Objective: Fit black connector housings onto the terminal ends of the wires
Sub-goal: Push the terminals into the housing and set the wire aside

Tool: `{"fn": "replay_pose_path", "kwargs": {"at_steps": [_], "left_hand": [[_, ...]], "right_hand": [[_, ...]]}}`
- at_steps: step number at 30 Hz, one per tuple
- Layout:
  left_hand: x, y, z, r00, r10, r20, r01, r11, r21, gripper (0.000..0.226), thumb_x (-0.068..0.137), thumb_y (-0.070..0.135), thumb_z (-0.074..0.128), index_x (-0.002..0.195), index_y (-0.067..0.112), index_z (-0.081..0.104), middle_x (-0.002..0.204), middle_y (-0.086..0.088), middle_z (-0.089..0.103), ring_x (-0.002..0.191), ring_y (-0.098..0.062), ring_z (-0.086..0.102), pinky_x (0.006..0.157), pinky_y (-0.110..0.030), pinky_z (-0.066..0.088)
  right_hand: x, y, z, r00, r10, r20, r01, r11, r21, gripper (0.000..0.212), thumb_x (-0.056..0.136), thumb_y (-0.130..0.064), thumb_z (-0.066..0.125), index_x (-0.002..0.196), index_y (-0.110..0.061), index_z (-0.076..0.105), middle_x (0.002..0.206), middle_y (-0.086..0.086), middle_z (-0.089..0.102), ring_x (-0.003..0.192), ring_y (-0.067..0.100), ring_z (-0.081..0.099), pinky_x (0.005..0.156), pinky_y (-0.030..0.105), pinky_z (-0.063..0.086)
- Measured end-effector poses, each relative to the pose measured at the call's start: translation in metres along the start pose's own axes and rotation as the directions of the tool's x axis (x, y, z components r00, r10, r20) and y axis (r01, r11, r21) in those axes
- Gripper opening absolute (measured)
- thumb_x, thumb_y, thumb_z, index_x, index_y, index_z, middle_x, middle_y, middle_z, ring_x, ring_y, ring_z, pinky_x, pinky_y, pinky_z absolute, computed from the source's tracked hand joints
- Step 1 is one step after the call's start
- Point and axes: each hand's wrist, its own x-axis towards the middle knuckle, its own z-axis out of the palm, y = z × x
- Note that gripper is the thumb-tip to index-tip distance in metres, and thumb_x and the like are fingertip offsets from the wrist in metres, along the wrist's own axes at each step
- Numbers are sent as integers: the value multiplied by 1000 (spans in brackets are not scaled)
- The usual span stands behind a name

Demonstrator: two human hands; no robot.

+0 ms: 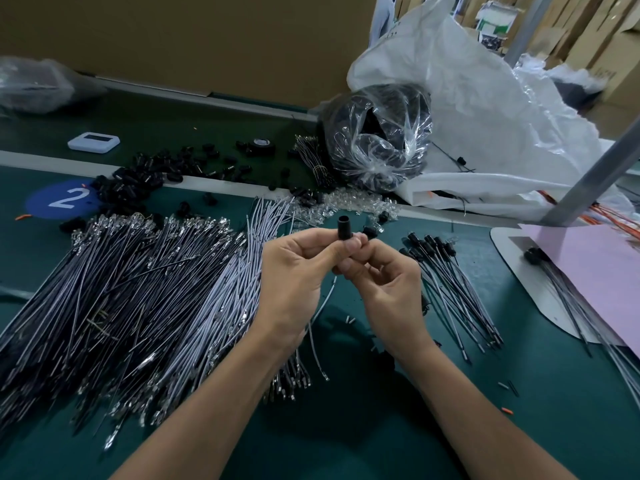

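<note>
Fitting step: just right of the wire pile (138, 282), the left hand (294, 271) and right hand (389, 282) pinch one black housing (345, 227) between curled fingertips, its wire (325, 298) hanging below. Whether the terminal is seated cannot be told. The next move probably calls for a firm push home.

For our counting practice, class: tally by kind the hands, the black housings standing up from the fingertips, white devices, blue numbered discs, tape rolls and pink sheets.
Hands: 2, the left hand and the right hand
black housing: 1
white device: 1
blue numbered disc: 1
tape roll: 1
pink sheet: 1
Total: 7
</note>
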Motion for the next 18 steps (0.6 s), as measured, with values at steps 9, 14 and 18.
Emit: {"fn": "replay_pose_path", "kwargs": {"at_steps": [9,14,18], "left_hand": [[0,2,1,996,-87,-10,86,994,-60,21,61,24,78,77,10,79,85,-11,76,83,-20,72,79,-27,57],[7,20,-16,996,-84,-30,78,982,-171,17,70,34,70,76,20,77,71,0,73,96,-22,71,91,-31,52],[16,32,-43,977,-182,-108,145,948,-283,19,74,31,65,77,17,78,59,6,65,50,-3,59,68,-17,56]], "right_hand": [[-3,-5,1,999,-39,-37,35,992,-118,9,82,-11,72,76,-15,67,73,11,67,72,41,61,69,55,51],[-1,-16,-5,998,-53,24,56,979,-194,19,87,-32,70,81,-14,72,71,0,69,62,21,59,56,35,46],[10,-23,-17,994,-3,-114,-16,985,-169,28,94,-40,57,87,-18,73,77,0,72,65,20,63,57,35,50]]}}
